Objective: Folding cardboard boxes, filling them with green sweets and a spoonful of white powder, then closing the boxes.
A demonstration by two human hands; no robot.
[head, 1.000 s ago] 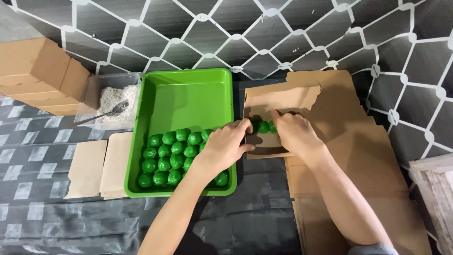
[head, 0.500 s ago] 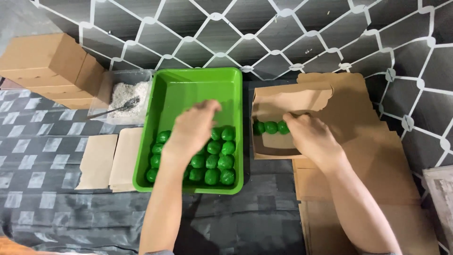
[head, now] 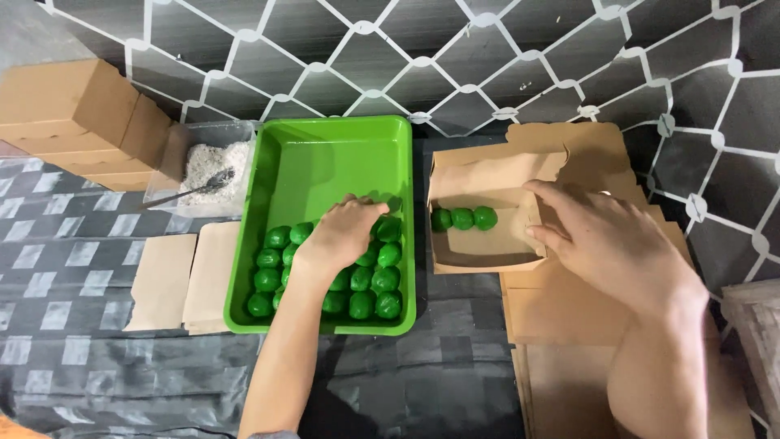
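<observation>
A bright green plastic tray (head: 341,154) holds several small green balls (head: 382,280) in its near half. My left hand (head: 345,232) reaches into the tray, fingers curled down over the balls; whether it grips one is hidden. To the right stands an open brown cardboard box (head: 487,248) with three green balls (head: 463,218) in a row along its far side. My right hand (head: 601,244) rests against the box's right wall, fingers spread and empty.
Closed cardboard boxes (head: 73,114) are stacked at the far left. A clear container of white powder (head: 207,162) with a spoon (head: 191,191) sits beside the tray. Flat brown cardboard pieces (head: 183,280) lie left of the tray, and more flat cardboard (head: 569,325) lies under my right arm.
My left hand went from the box back into the green tray and now sits over the balls. My right hand drew away from inside the box to its right wall.
</observation>
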